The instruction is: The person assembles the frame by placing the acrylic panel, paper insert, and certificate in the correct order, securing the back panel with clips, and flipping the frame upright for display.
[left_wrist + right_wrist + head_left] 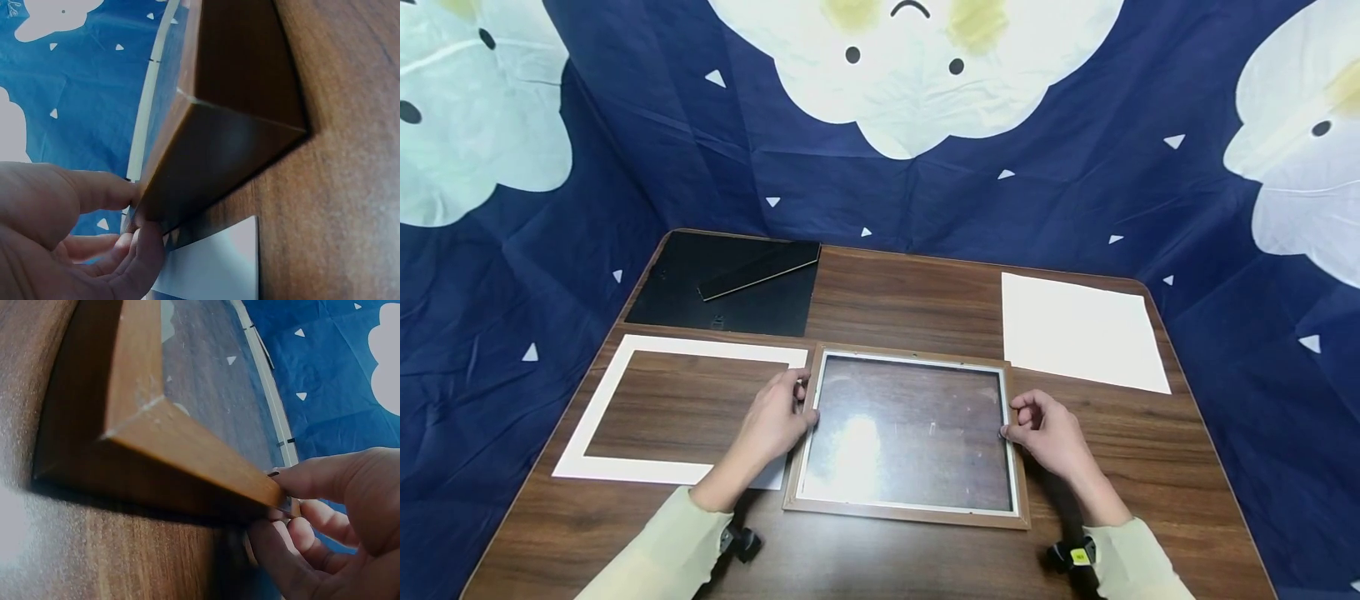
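A wooden picture frame (925, 514) lies at the middle of the table, with a clear pane (917, 442) set inside its pale inner edge. My left hand (775, 425) grips the left side, thumb over the top edge and fingers against the outer wall. On the opposite side, my right hand (1051, 435) pinches the frame between thumb and fingers. The wrist views show the frame's mitred corners, its wooden side (212, 156) on the left and its rim (194, 447) on the right. Part of a white mat (625, 468) lies beside and under the left hand.
A black backing board (655, 292) with a folded black stand strip (760, 271) on it occupies the back left of the wooden table (895, 292). At the back right lies a white sheet (1082, 333). Blue patterned cloth (910, 200) surrounds the table's back and sides.
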`<action>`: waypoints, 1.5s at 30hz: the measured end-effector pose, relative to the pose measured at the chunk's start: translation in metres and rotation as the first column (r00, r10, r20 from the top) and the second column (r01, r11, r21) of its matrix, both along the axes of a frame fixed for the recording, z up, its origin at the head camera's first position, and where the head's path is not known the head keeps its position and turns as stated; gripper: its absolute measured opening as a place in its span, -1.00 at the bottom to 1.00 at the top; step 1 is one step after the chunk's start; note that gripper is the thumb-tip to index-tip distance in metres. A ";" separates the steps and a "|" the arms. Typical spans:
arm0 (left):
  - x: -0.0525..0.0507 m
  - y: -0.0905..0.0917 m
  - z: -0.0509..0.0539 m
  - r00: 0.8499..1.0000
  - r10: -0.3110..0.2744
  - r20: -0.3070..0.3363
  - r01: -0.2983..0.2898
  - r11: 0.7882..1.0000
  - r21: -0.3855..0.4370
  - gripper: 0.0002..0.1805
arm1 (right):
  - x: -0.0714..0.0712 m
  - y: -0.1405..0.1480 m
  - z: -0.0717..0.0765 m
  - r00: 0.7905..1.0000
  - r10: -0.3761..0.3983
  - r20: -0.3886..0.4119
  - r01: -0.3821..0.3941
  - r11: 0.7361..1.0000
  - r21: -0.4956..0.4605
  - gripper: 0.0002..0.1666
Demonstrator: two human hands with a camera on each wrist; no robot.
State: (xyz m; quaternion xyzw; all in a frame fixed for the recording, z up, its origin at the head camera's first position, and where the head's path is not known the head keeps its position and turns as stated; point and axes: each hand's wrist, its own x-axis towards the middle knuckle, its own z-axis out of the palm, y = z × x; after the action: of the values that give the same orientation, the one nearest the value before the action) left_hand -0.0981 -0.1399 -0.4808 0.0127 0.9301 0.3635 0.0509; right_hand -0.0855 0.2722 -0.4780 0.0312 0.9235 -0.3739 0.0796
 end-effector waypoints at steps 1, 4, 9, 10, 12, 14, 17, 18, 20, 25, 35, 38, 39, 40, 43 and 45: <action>0.000 0.000 0.001 1.000 0.001 -0.001 -0.001 1.000 0.000 -0.31 | 0.000 0.000 0.000 1.000 -0.004 0.001 0.004 1.000 -0.004 -0.54; -0.001 0.000 0.002 1.000 0.000 -0.015 0.000 1.000 -0.007 -0.30 | -0.002 0.000 0.001 1.000 -0.017 0.001 0.017 1.000 -0.005 -0.43; -0.004 0.000 0.002 0.999 -0.003 -0.041 0.002 1.000 -0.030 -0.33 | -0.006 -0.001 0.002 1.000 -0.028 0.007 0.028 1.000 0.011 -0.37; -0.005 0.000 0.002 0.999 -0.004 -0.044 0.002 0.999 -0.032 -0.33 | -0.006 -0.001 0.001 1.000 -0.030 0.008 0.030 0.999 0.012 -0.36; -0.006 0.000 0.001 0.999 -0.004 -0.052 0.002 0.999 -0.038 -0.34 | -0.008 -0.001 0.001 0.999 -0.031 0.007 0.031 0.999 0.014 -0.36; -0.007 0.000 0.001 0.998 -0.004 -0.058 0.002 0.999 -0.042 -0.36 | -0.008 -0.001 0.000 1.000 -0.029 0.008 0.029 0.999 0.017 -0.36; -0.010 -0.001 0.002 0.998 -0.003 -0.068 -0.001 0.999 -0.053 -0.36 | -0.012 -0.002 0.001 1.000 -0.023 0.006 0.023 1.000 0.017 -0.37; -0.011 -0.001 0.003 0.998 -0.001 -0.070 -0.002 0.998 -0.055 -0.37 | -0.013 -0.002 0.002 1.000 -0.020 0.005 0.020 1.000 0.017 -0.38; -0.013 -0.001 0.004 0.997 0.000 -0.072 -0.004 0.998 -0.056 -0.37 | -0.015 -0.002 0.002 1.000 -0.018 0.002 0.018 1.000 0.016 -0.39; -0.015 -0.001 0.004 0.997 0.001 -0.079 -0.005 0.998 -0.057 -0.38 | -0.019 -0.003 0.004 1.000 -0.028 0.003 0.028 1.000 0.010 -0.40; -0.011 -0.002 0.000 0.995 0.011 -0.095 -0.015 0.999 -0.041 -0.43 | -0.018 -0.005 0.002 0.998 -0.057 0.025 0.058 0.998 -0.013 -0.42; -0.011 -0.002 -0.001 0.994 0.014 -0.112 -0.018 0.999 -0.040 -0.44 | -0.020 -0.005 0.001 0.997 -0.067 0.025 0.068 0.997 -0.029 -0.43; -0.011 -0.002 -0.001 0.993 0.013 -0.120 -0.017 0.999 -0.040 -0.45 | -0.020 -0.005 0.001 0.997 -0.071 0.027 0.072 0.997 -0.036 -0.42; -0.011 -0.002 -0.002 0.992 0.012 -0.124 -0.017 0.999 -0.037 -0.46 | -0.021 -0.005 0.001 0.997 -0.075 0.028 0.076 0.996 -0.040 -0.43; -0.011 -0.003 -0.003 0.992 0.012 -0.129 -0.015 1.000 -0.019 -0.47 | -0.022 -0.005 0.000 0.996 -0.084 0.033 0.085 0.995 -0.045 -0.42; -0.012 -0.004 -0.003 0.991 0.014 -0.133 -0.014 1.000 -0.004 -0.47 | -0.023 -0.005 -0.001 0.996 -0.088 0.032 0.090 0.995 -0.051 -0.42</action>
State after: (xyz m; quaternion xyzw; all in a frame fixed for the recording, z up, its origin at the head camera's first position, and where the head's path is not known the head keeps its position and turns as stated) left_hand -0.1102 -0.1440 -0.4834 0.0302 0.9324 0.3599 -0.0136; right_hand -0.1080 0.2668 -0.4789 0.0757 0.9098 -0.4007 0.0772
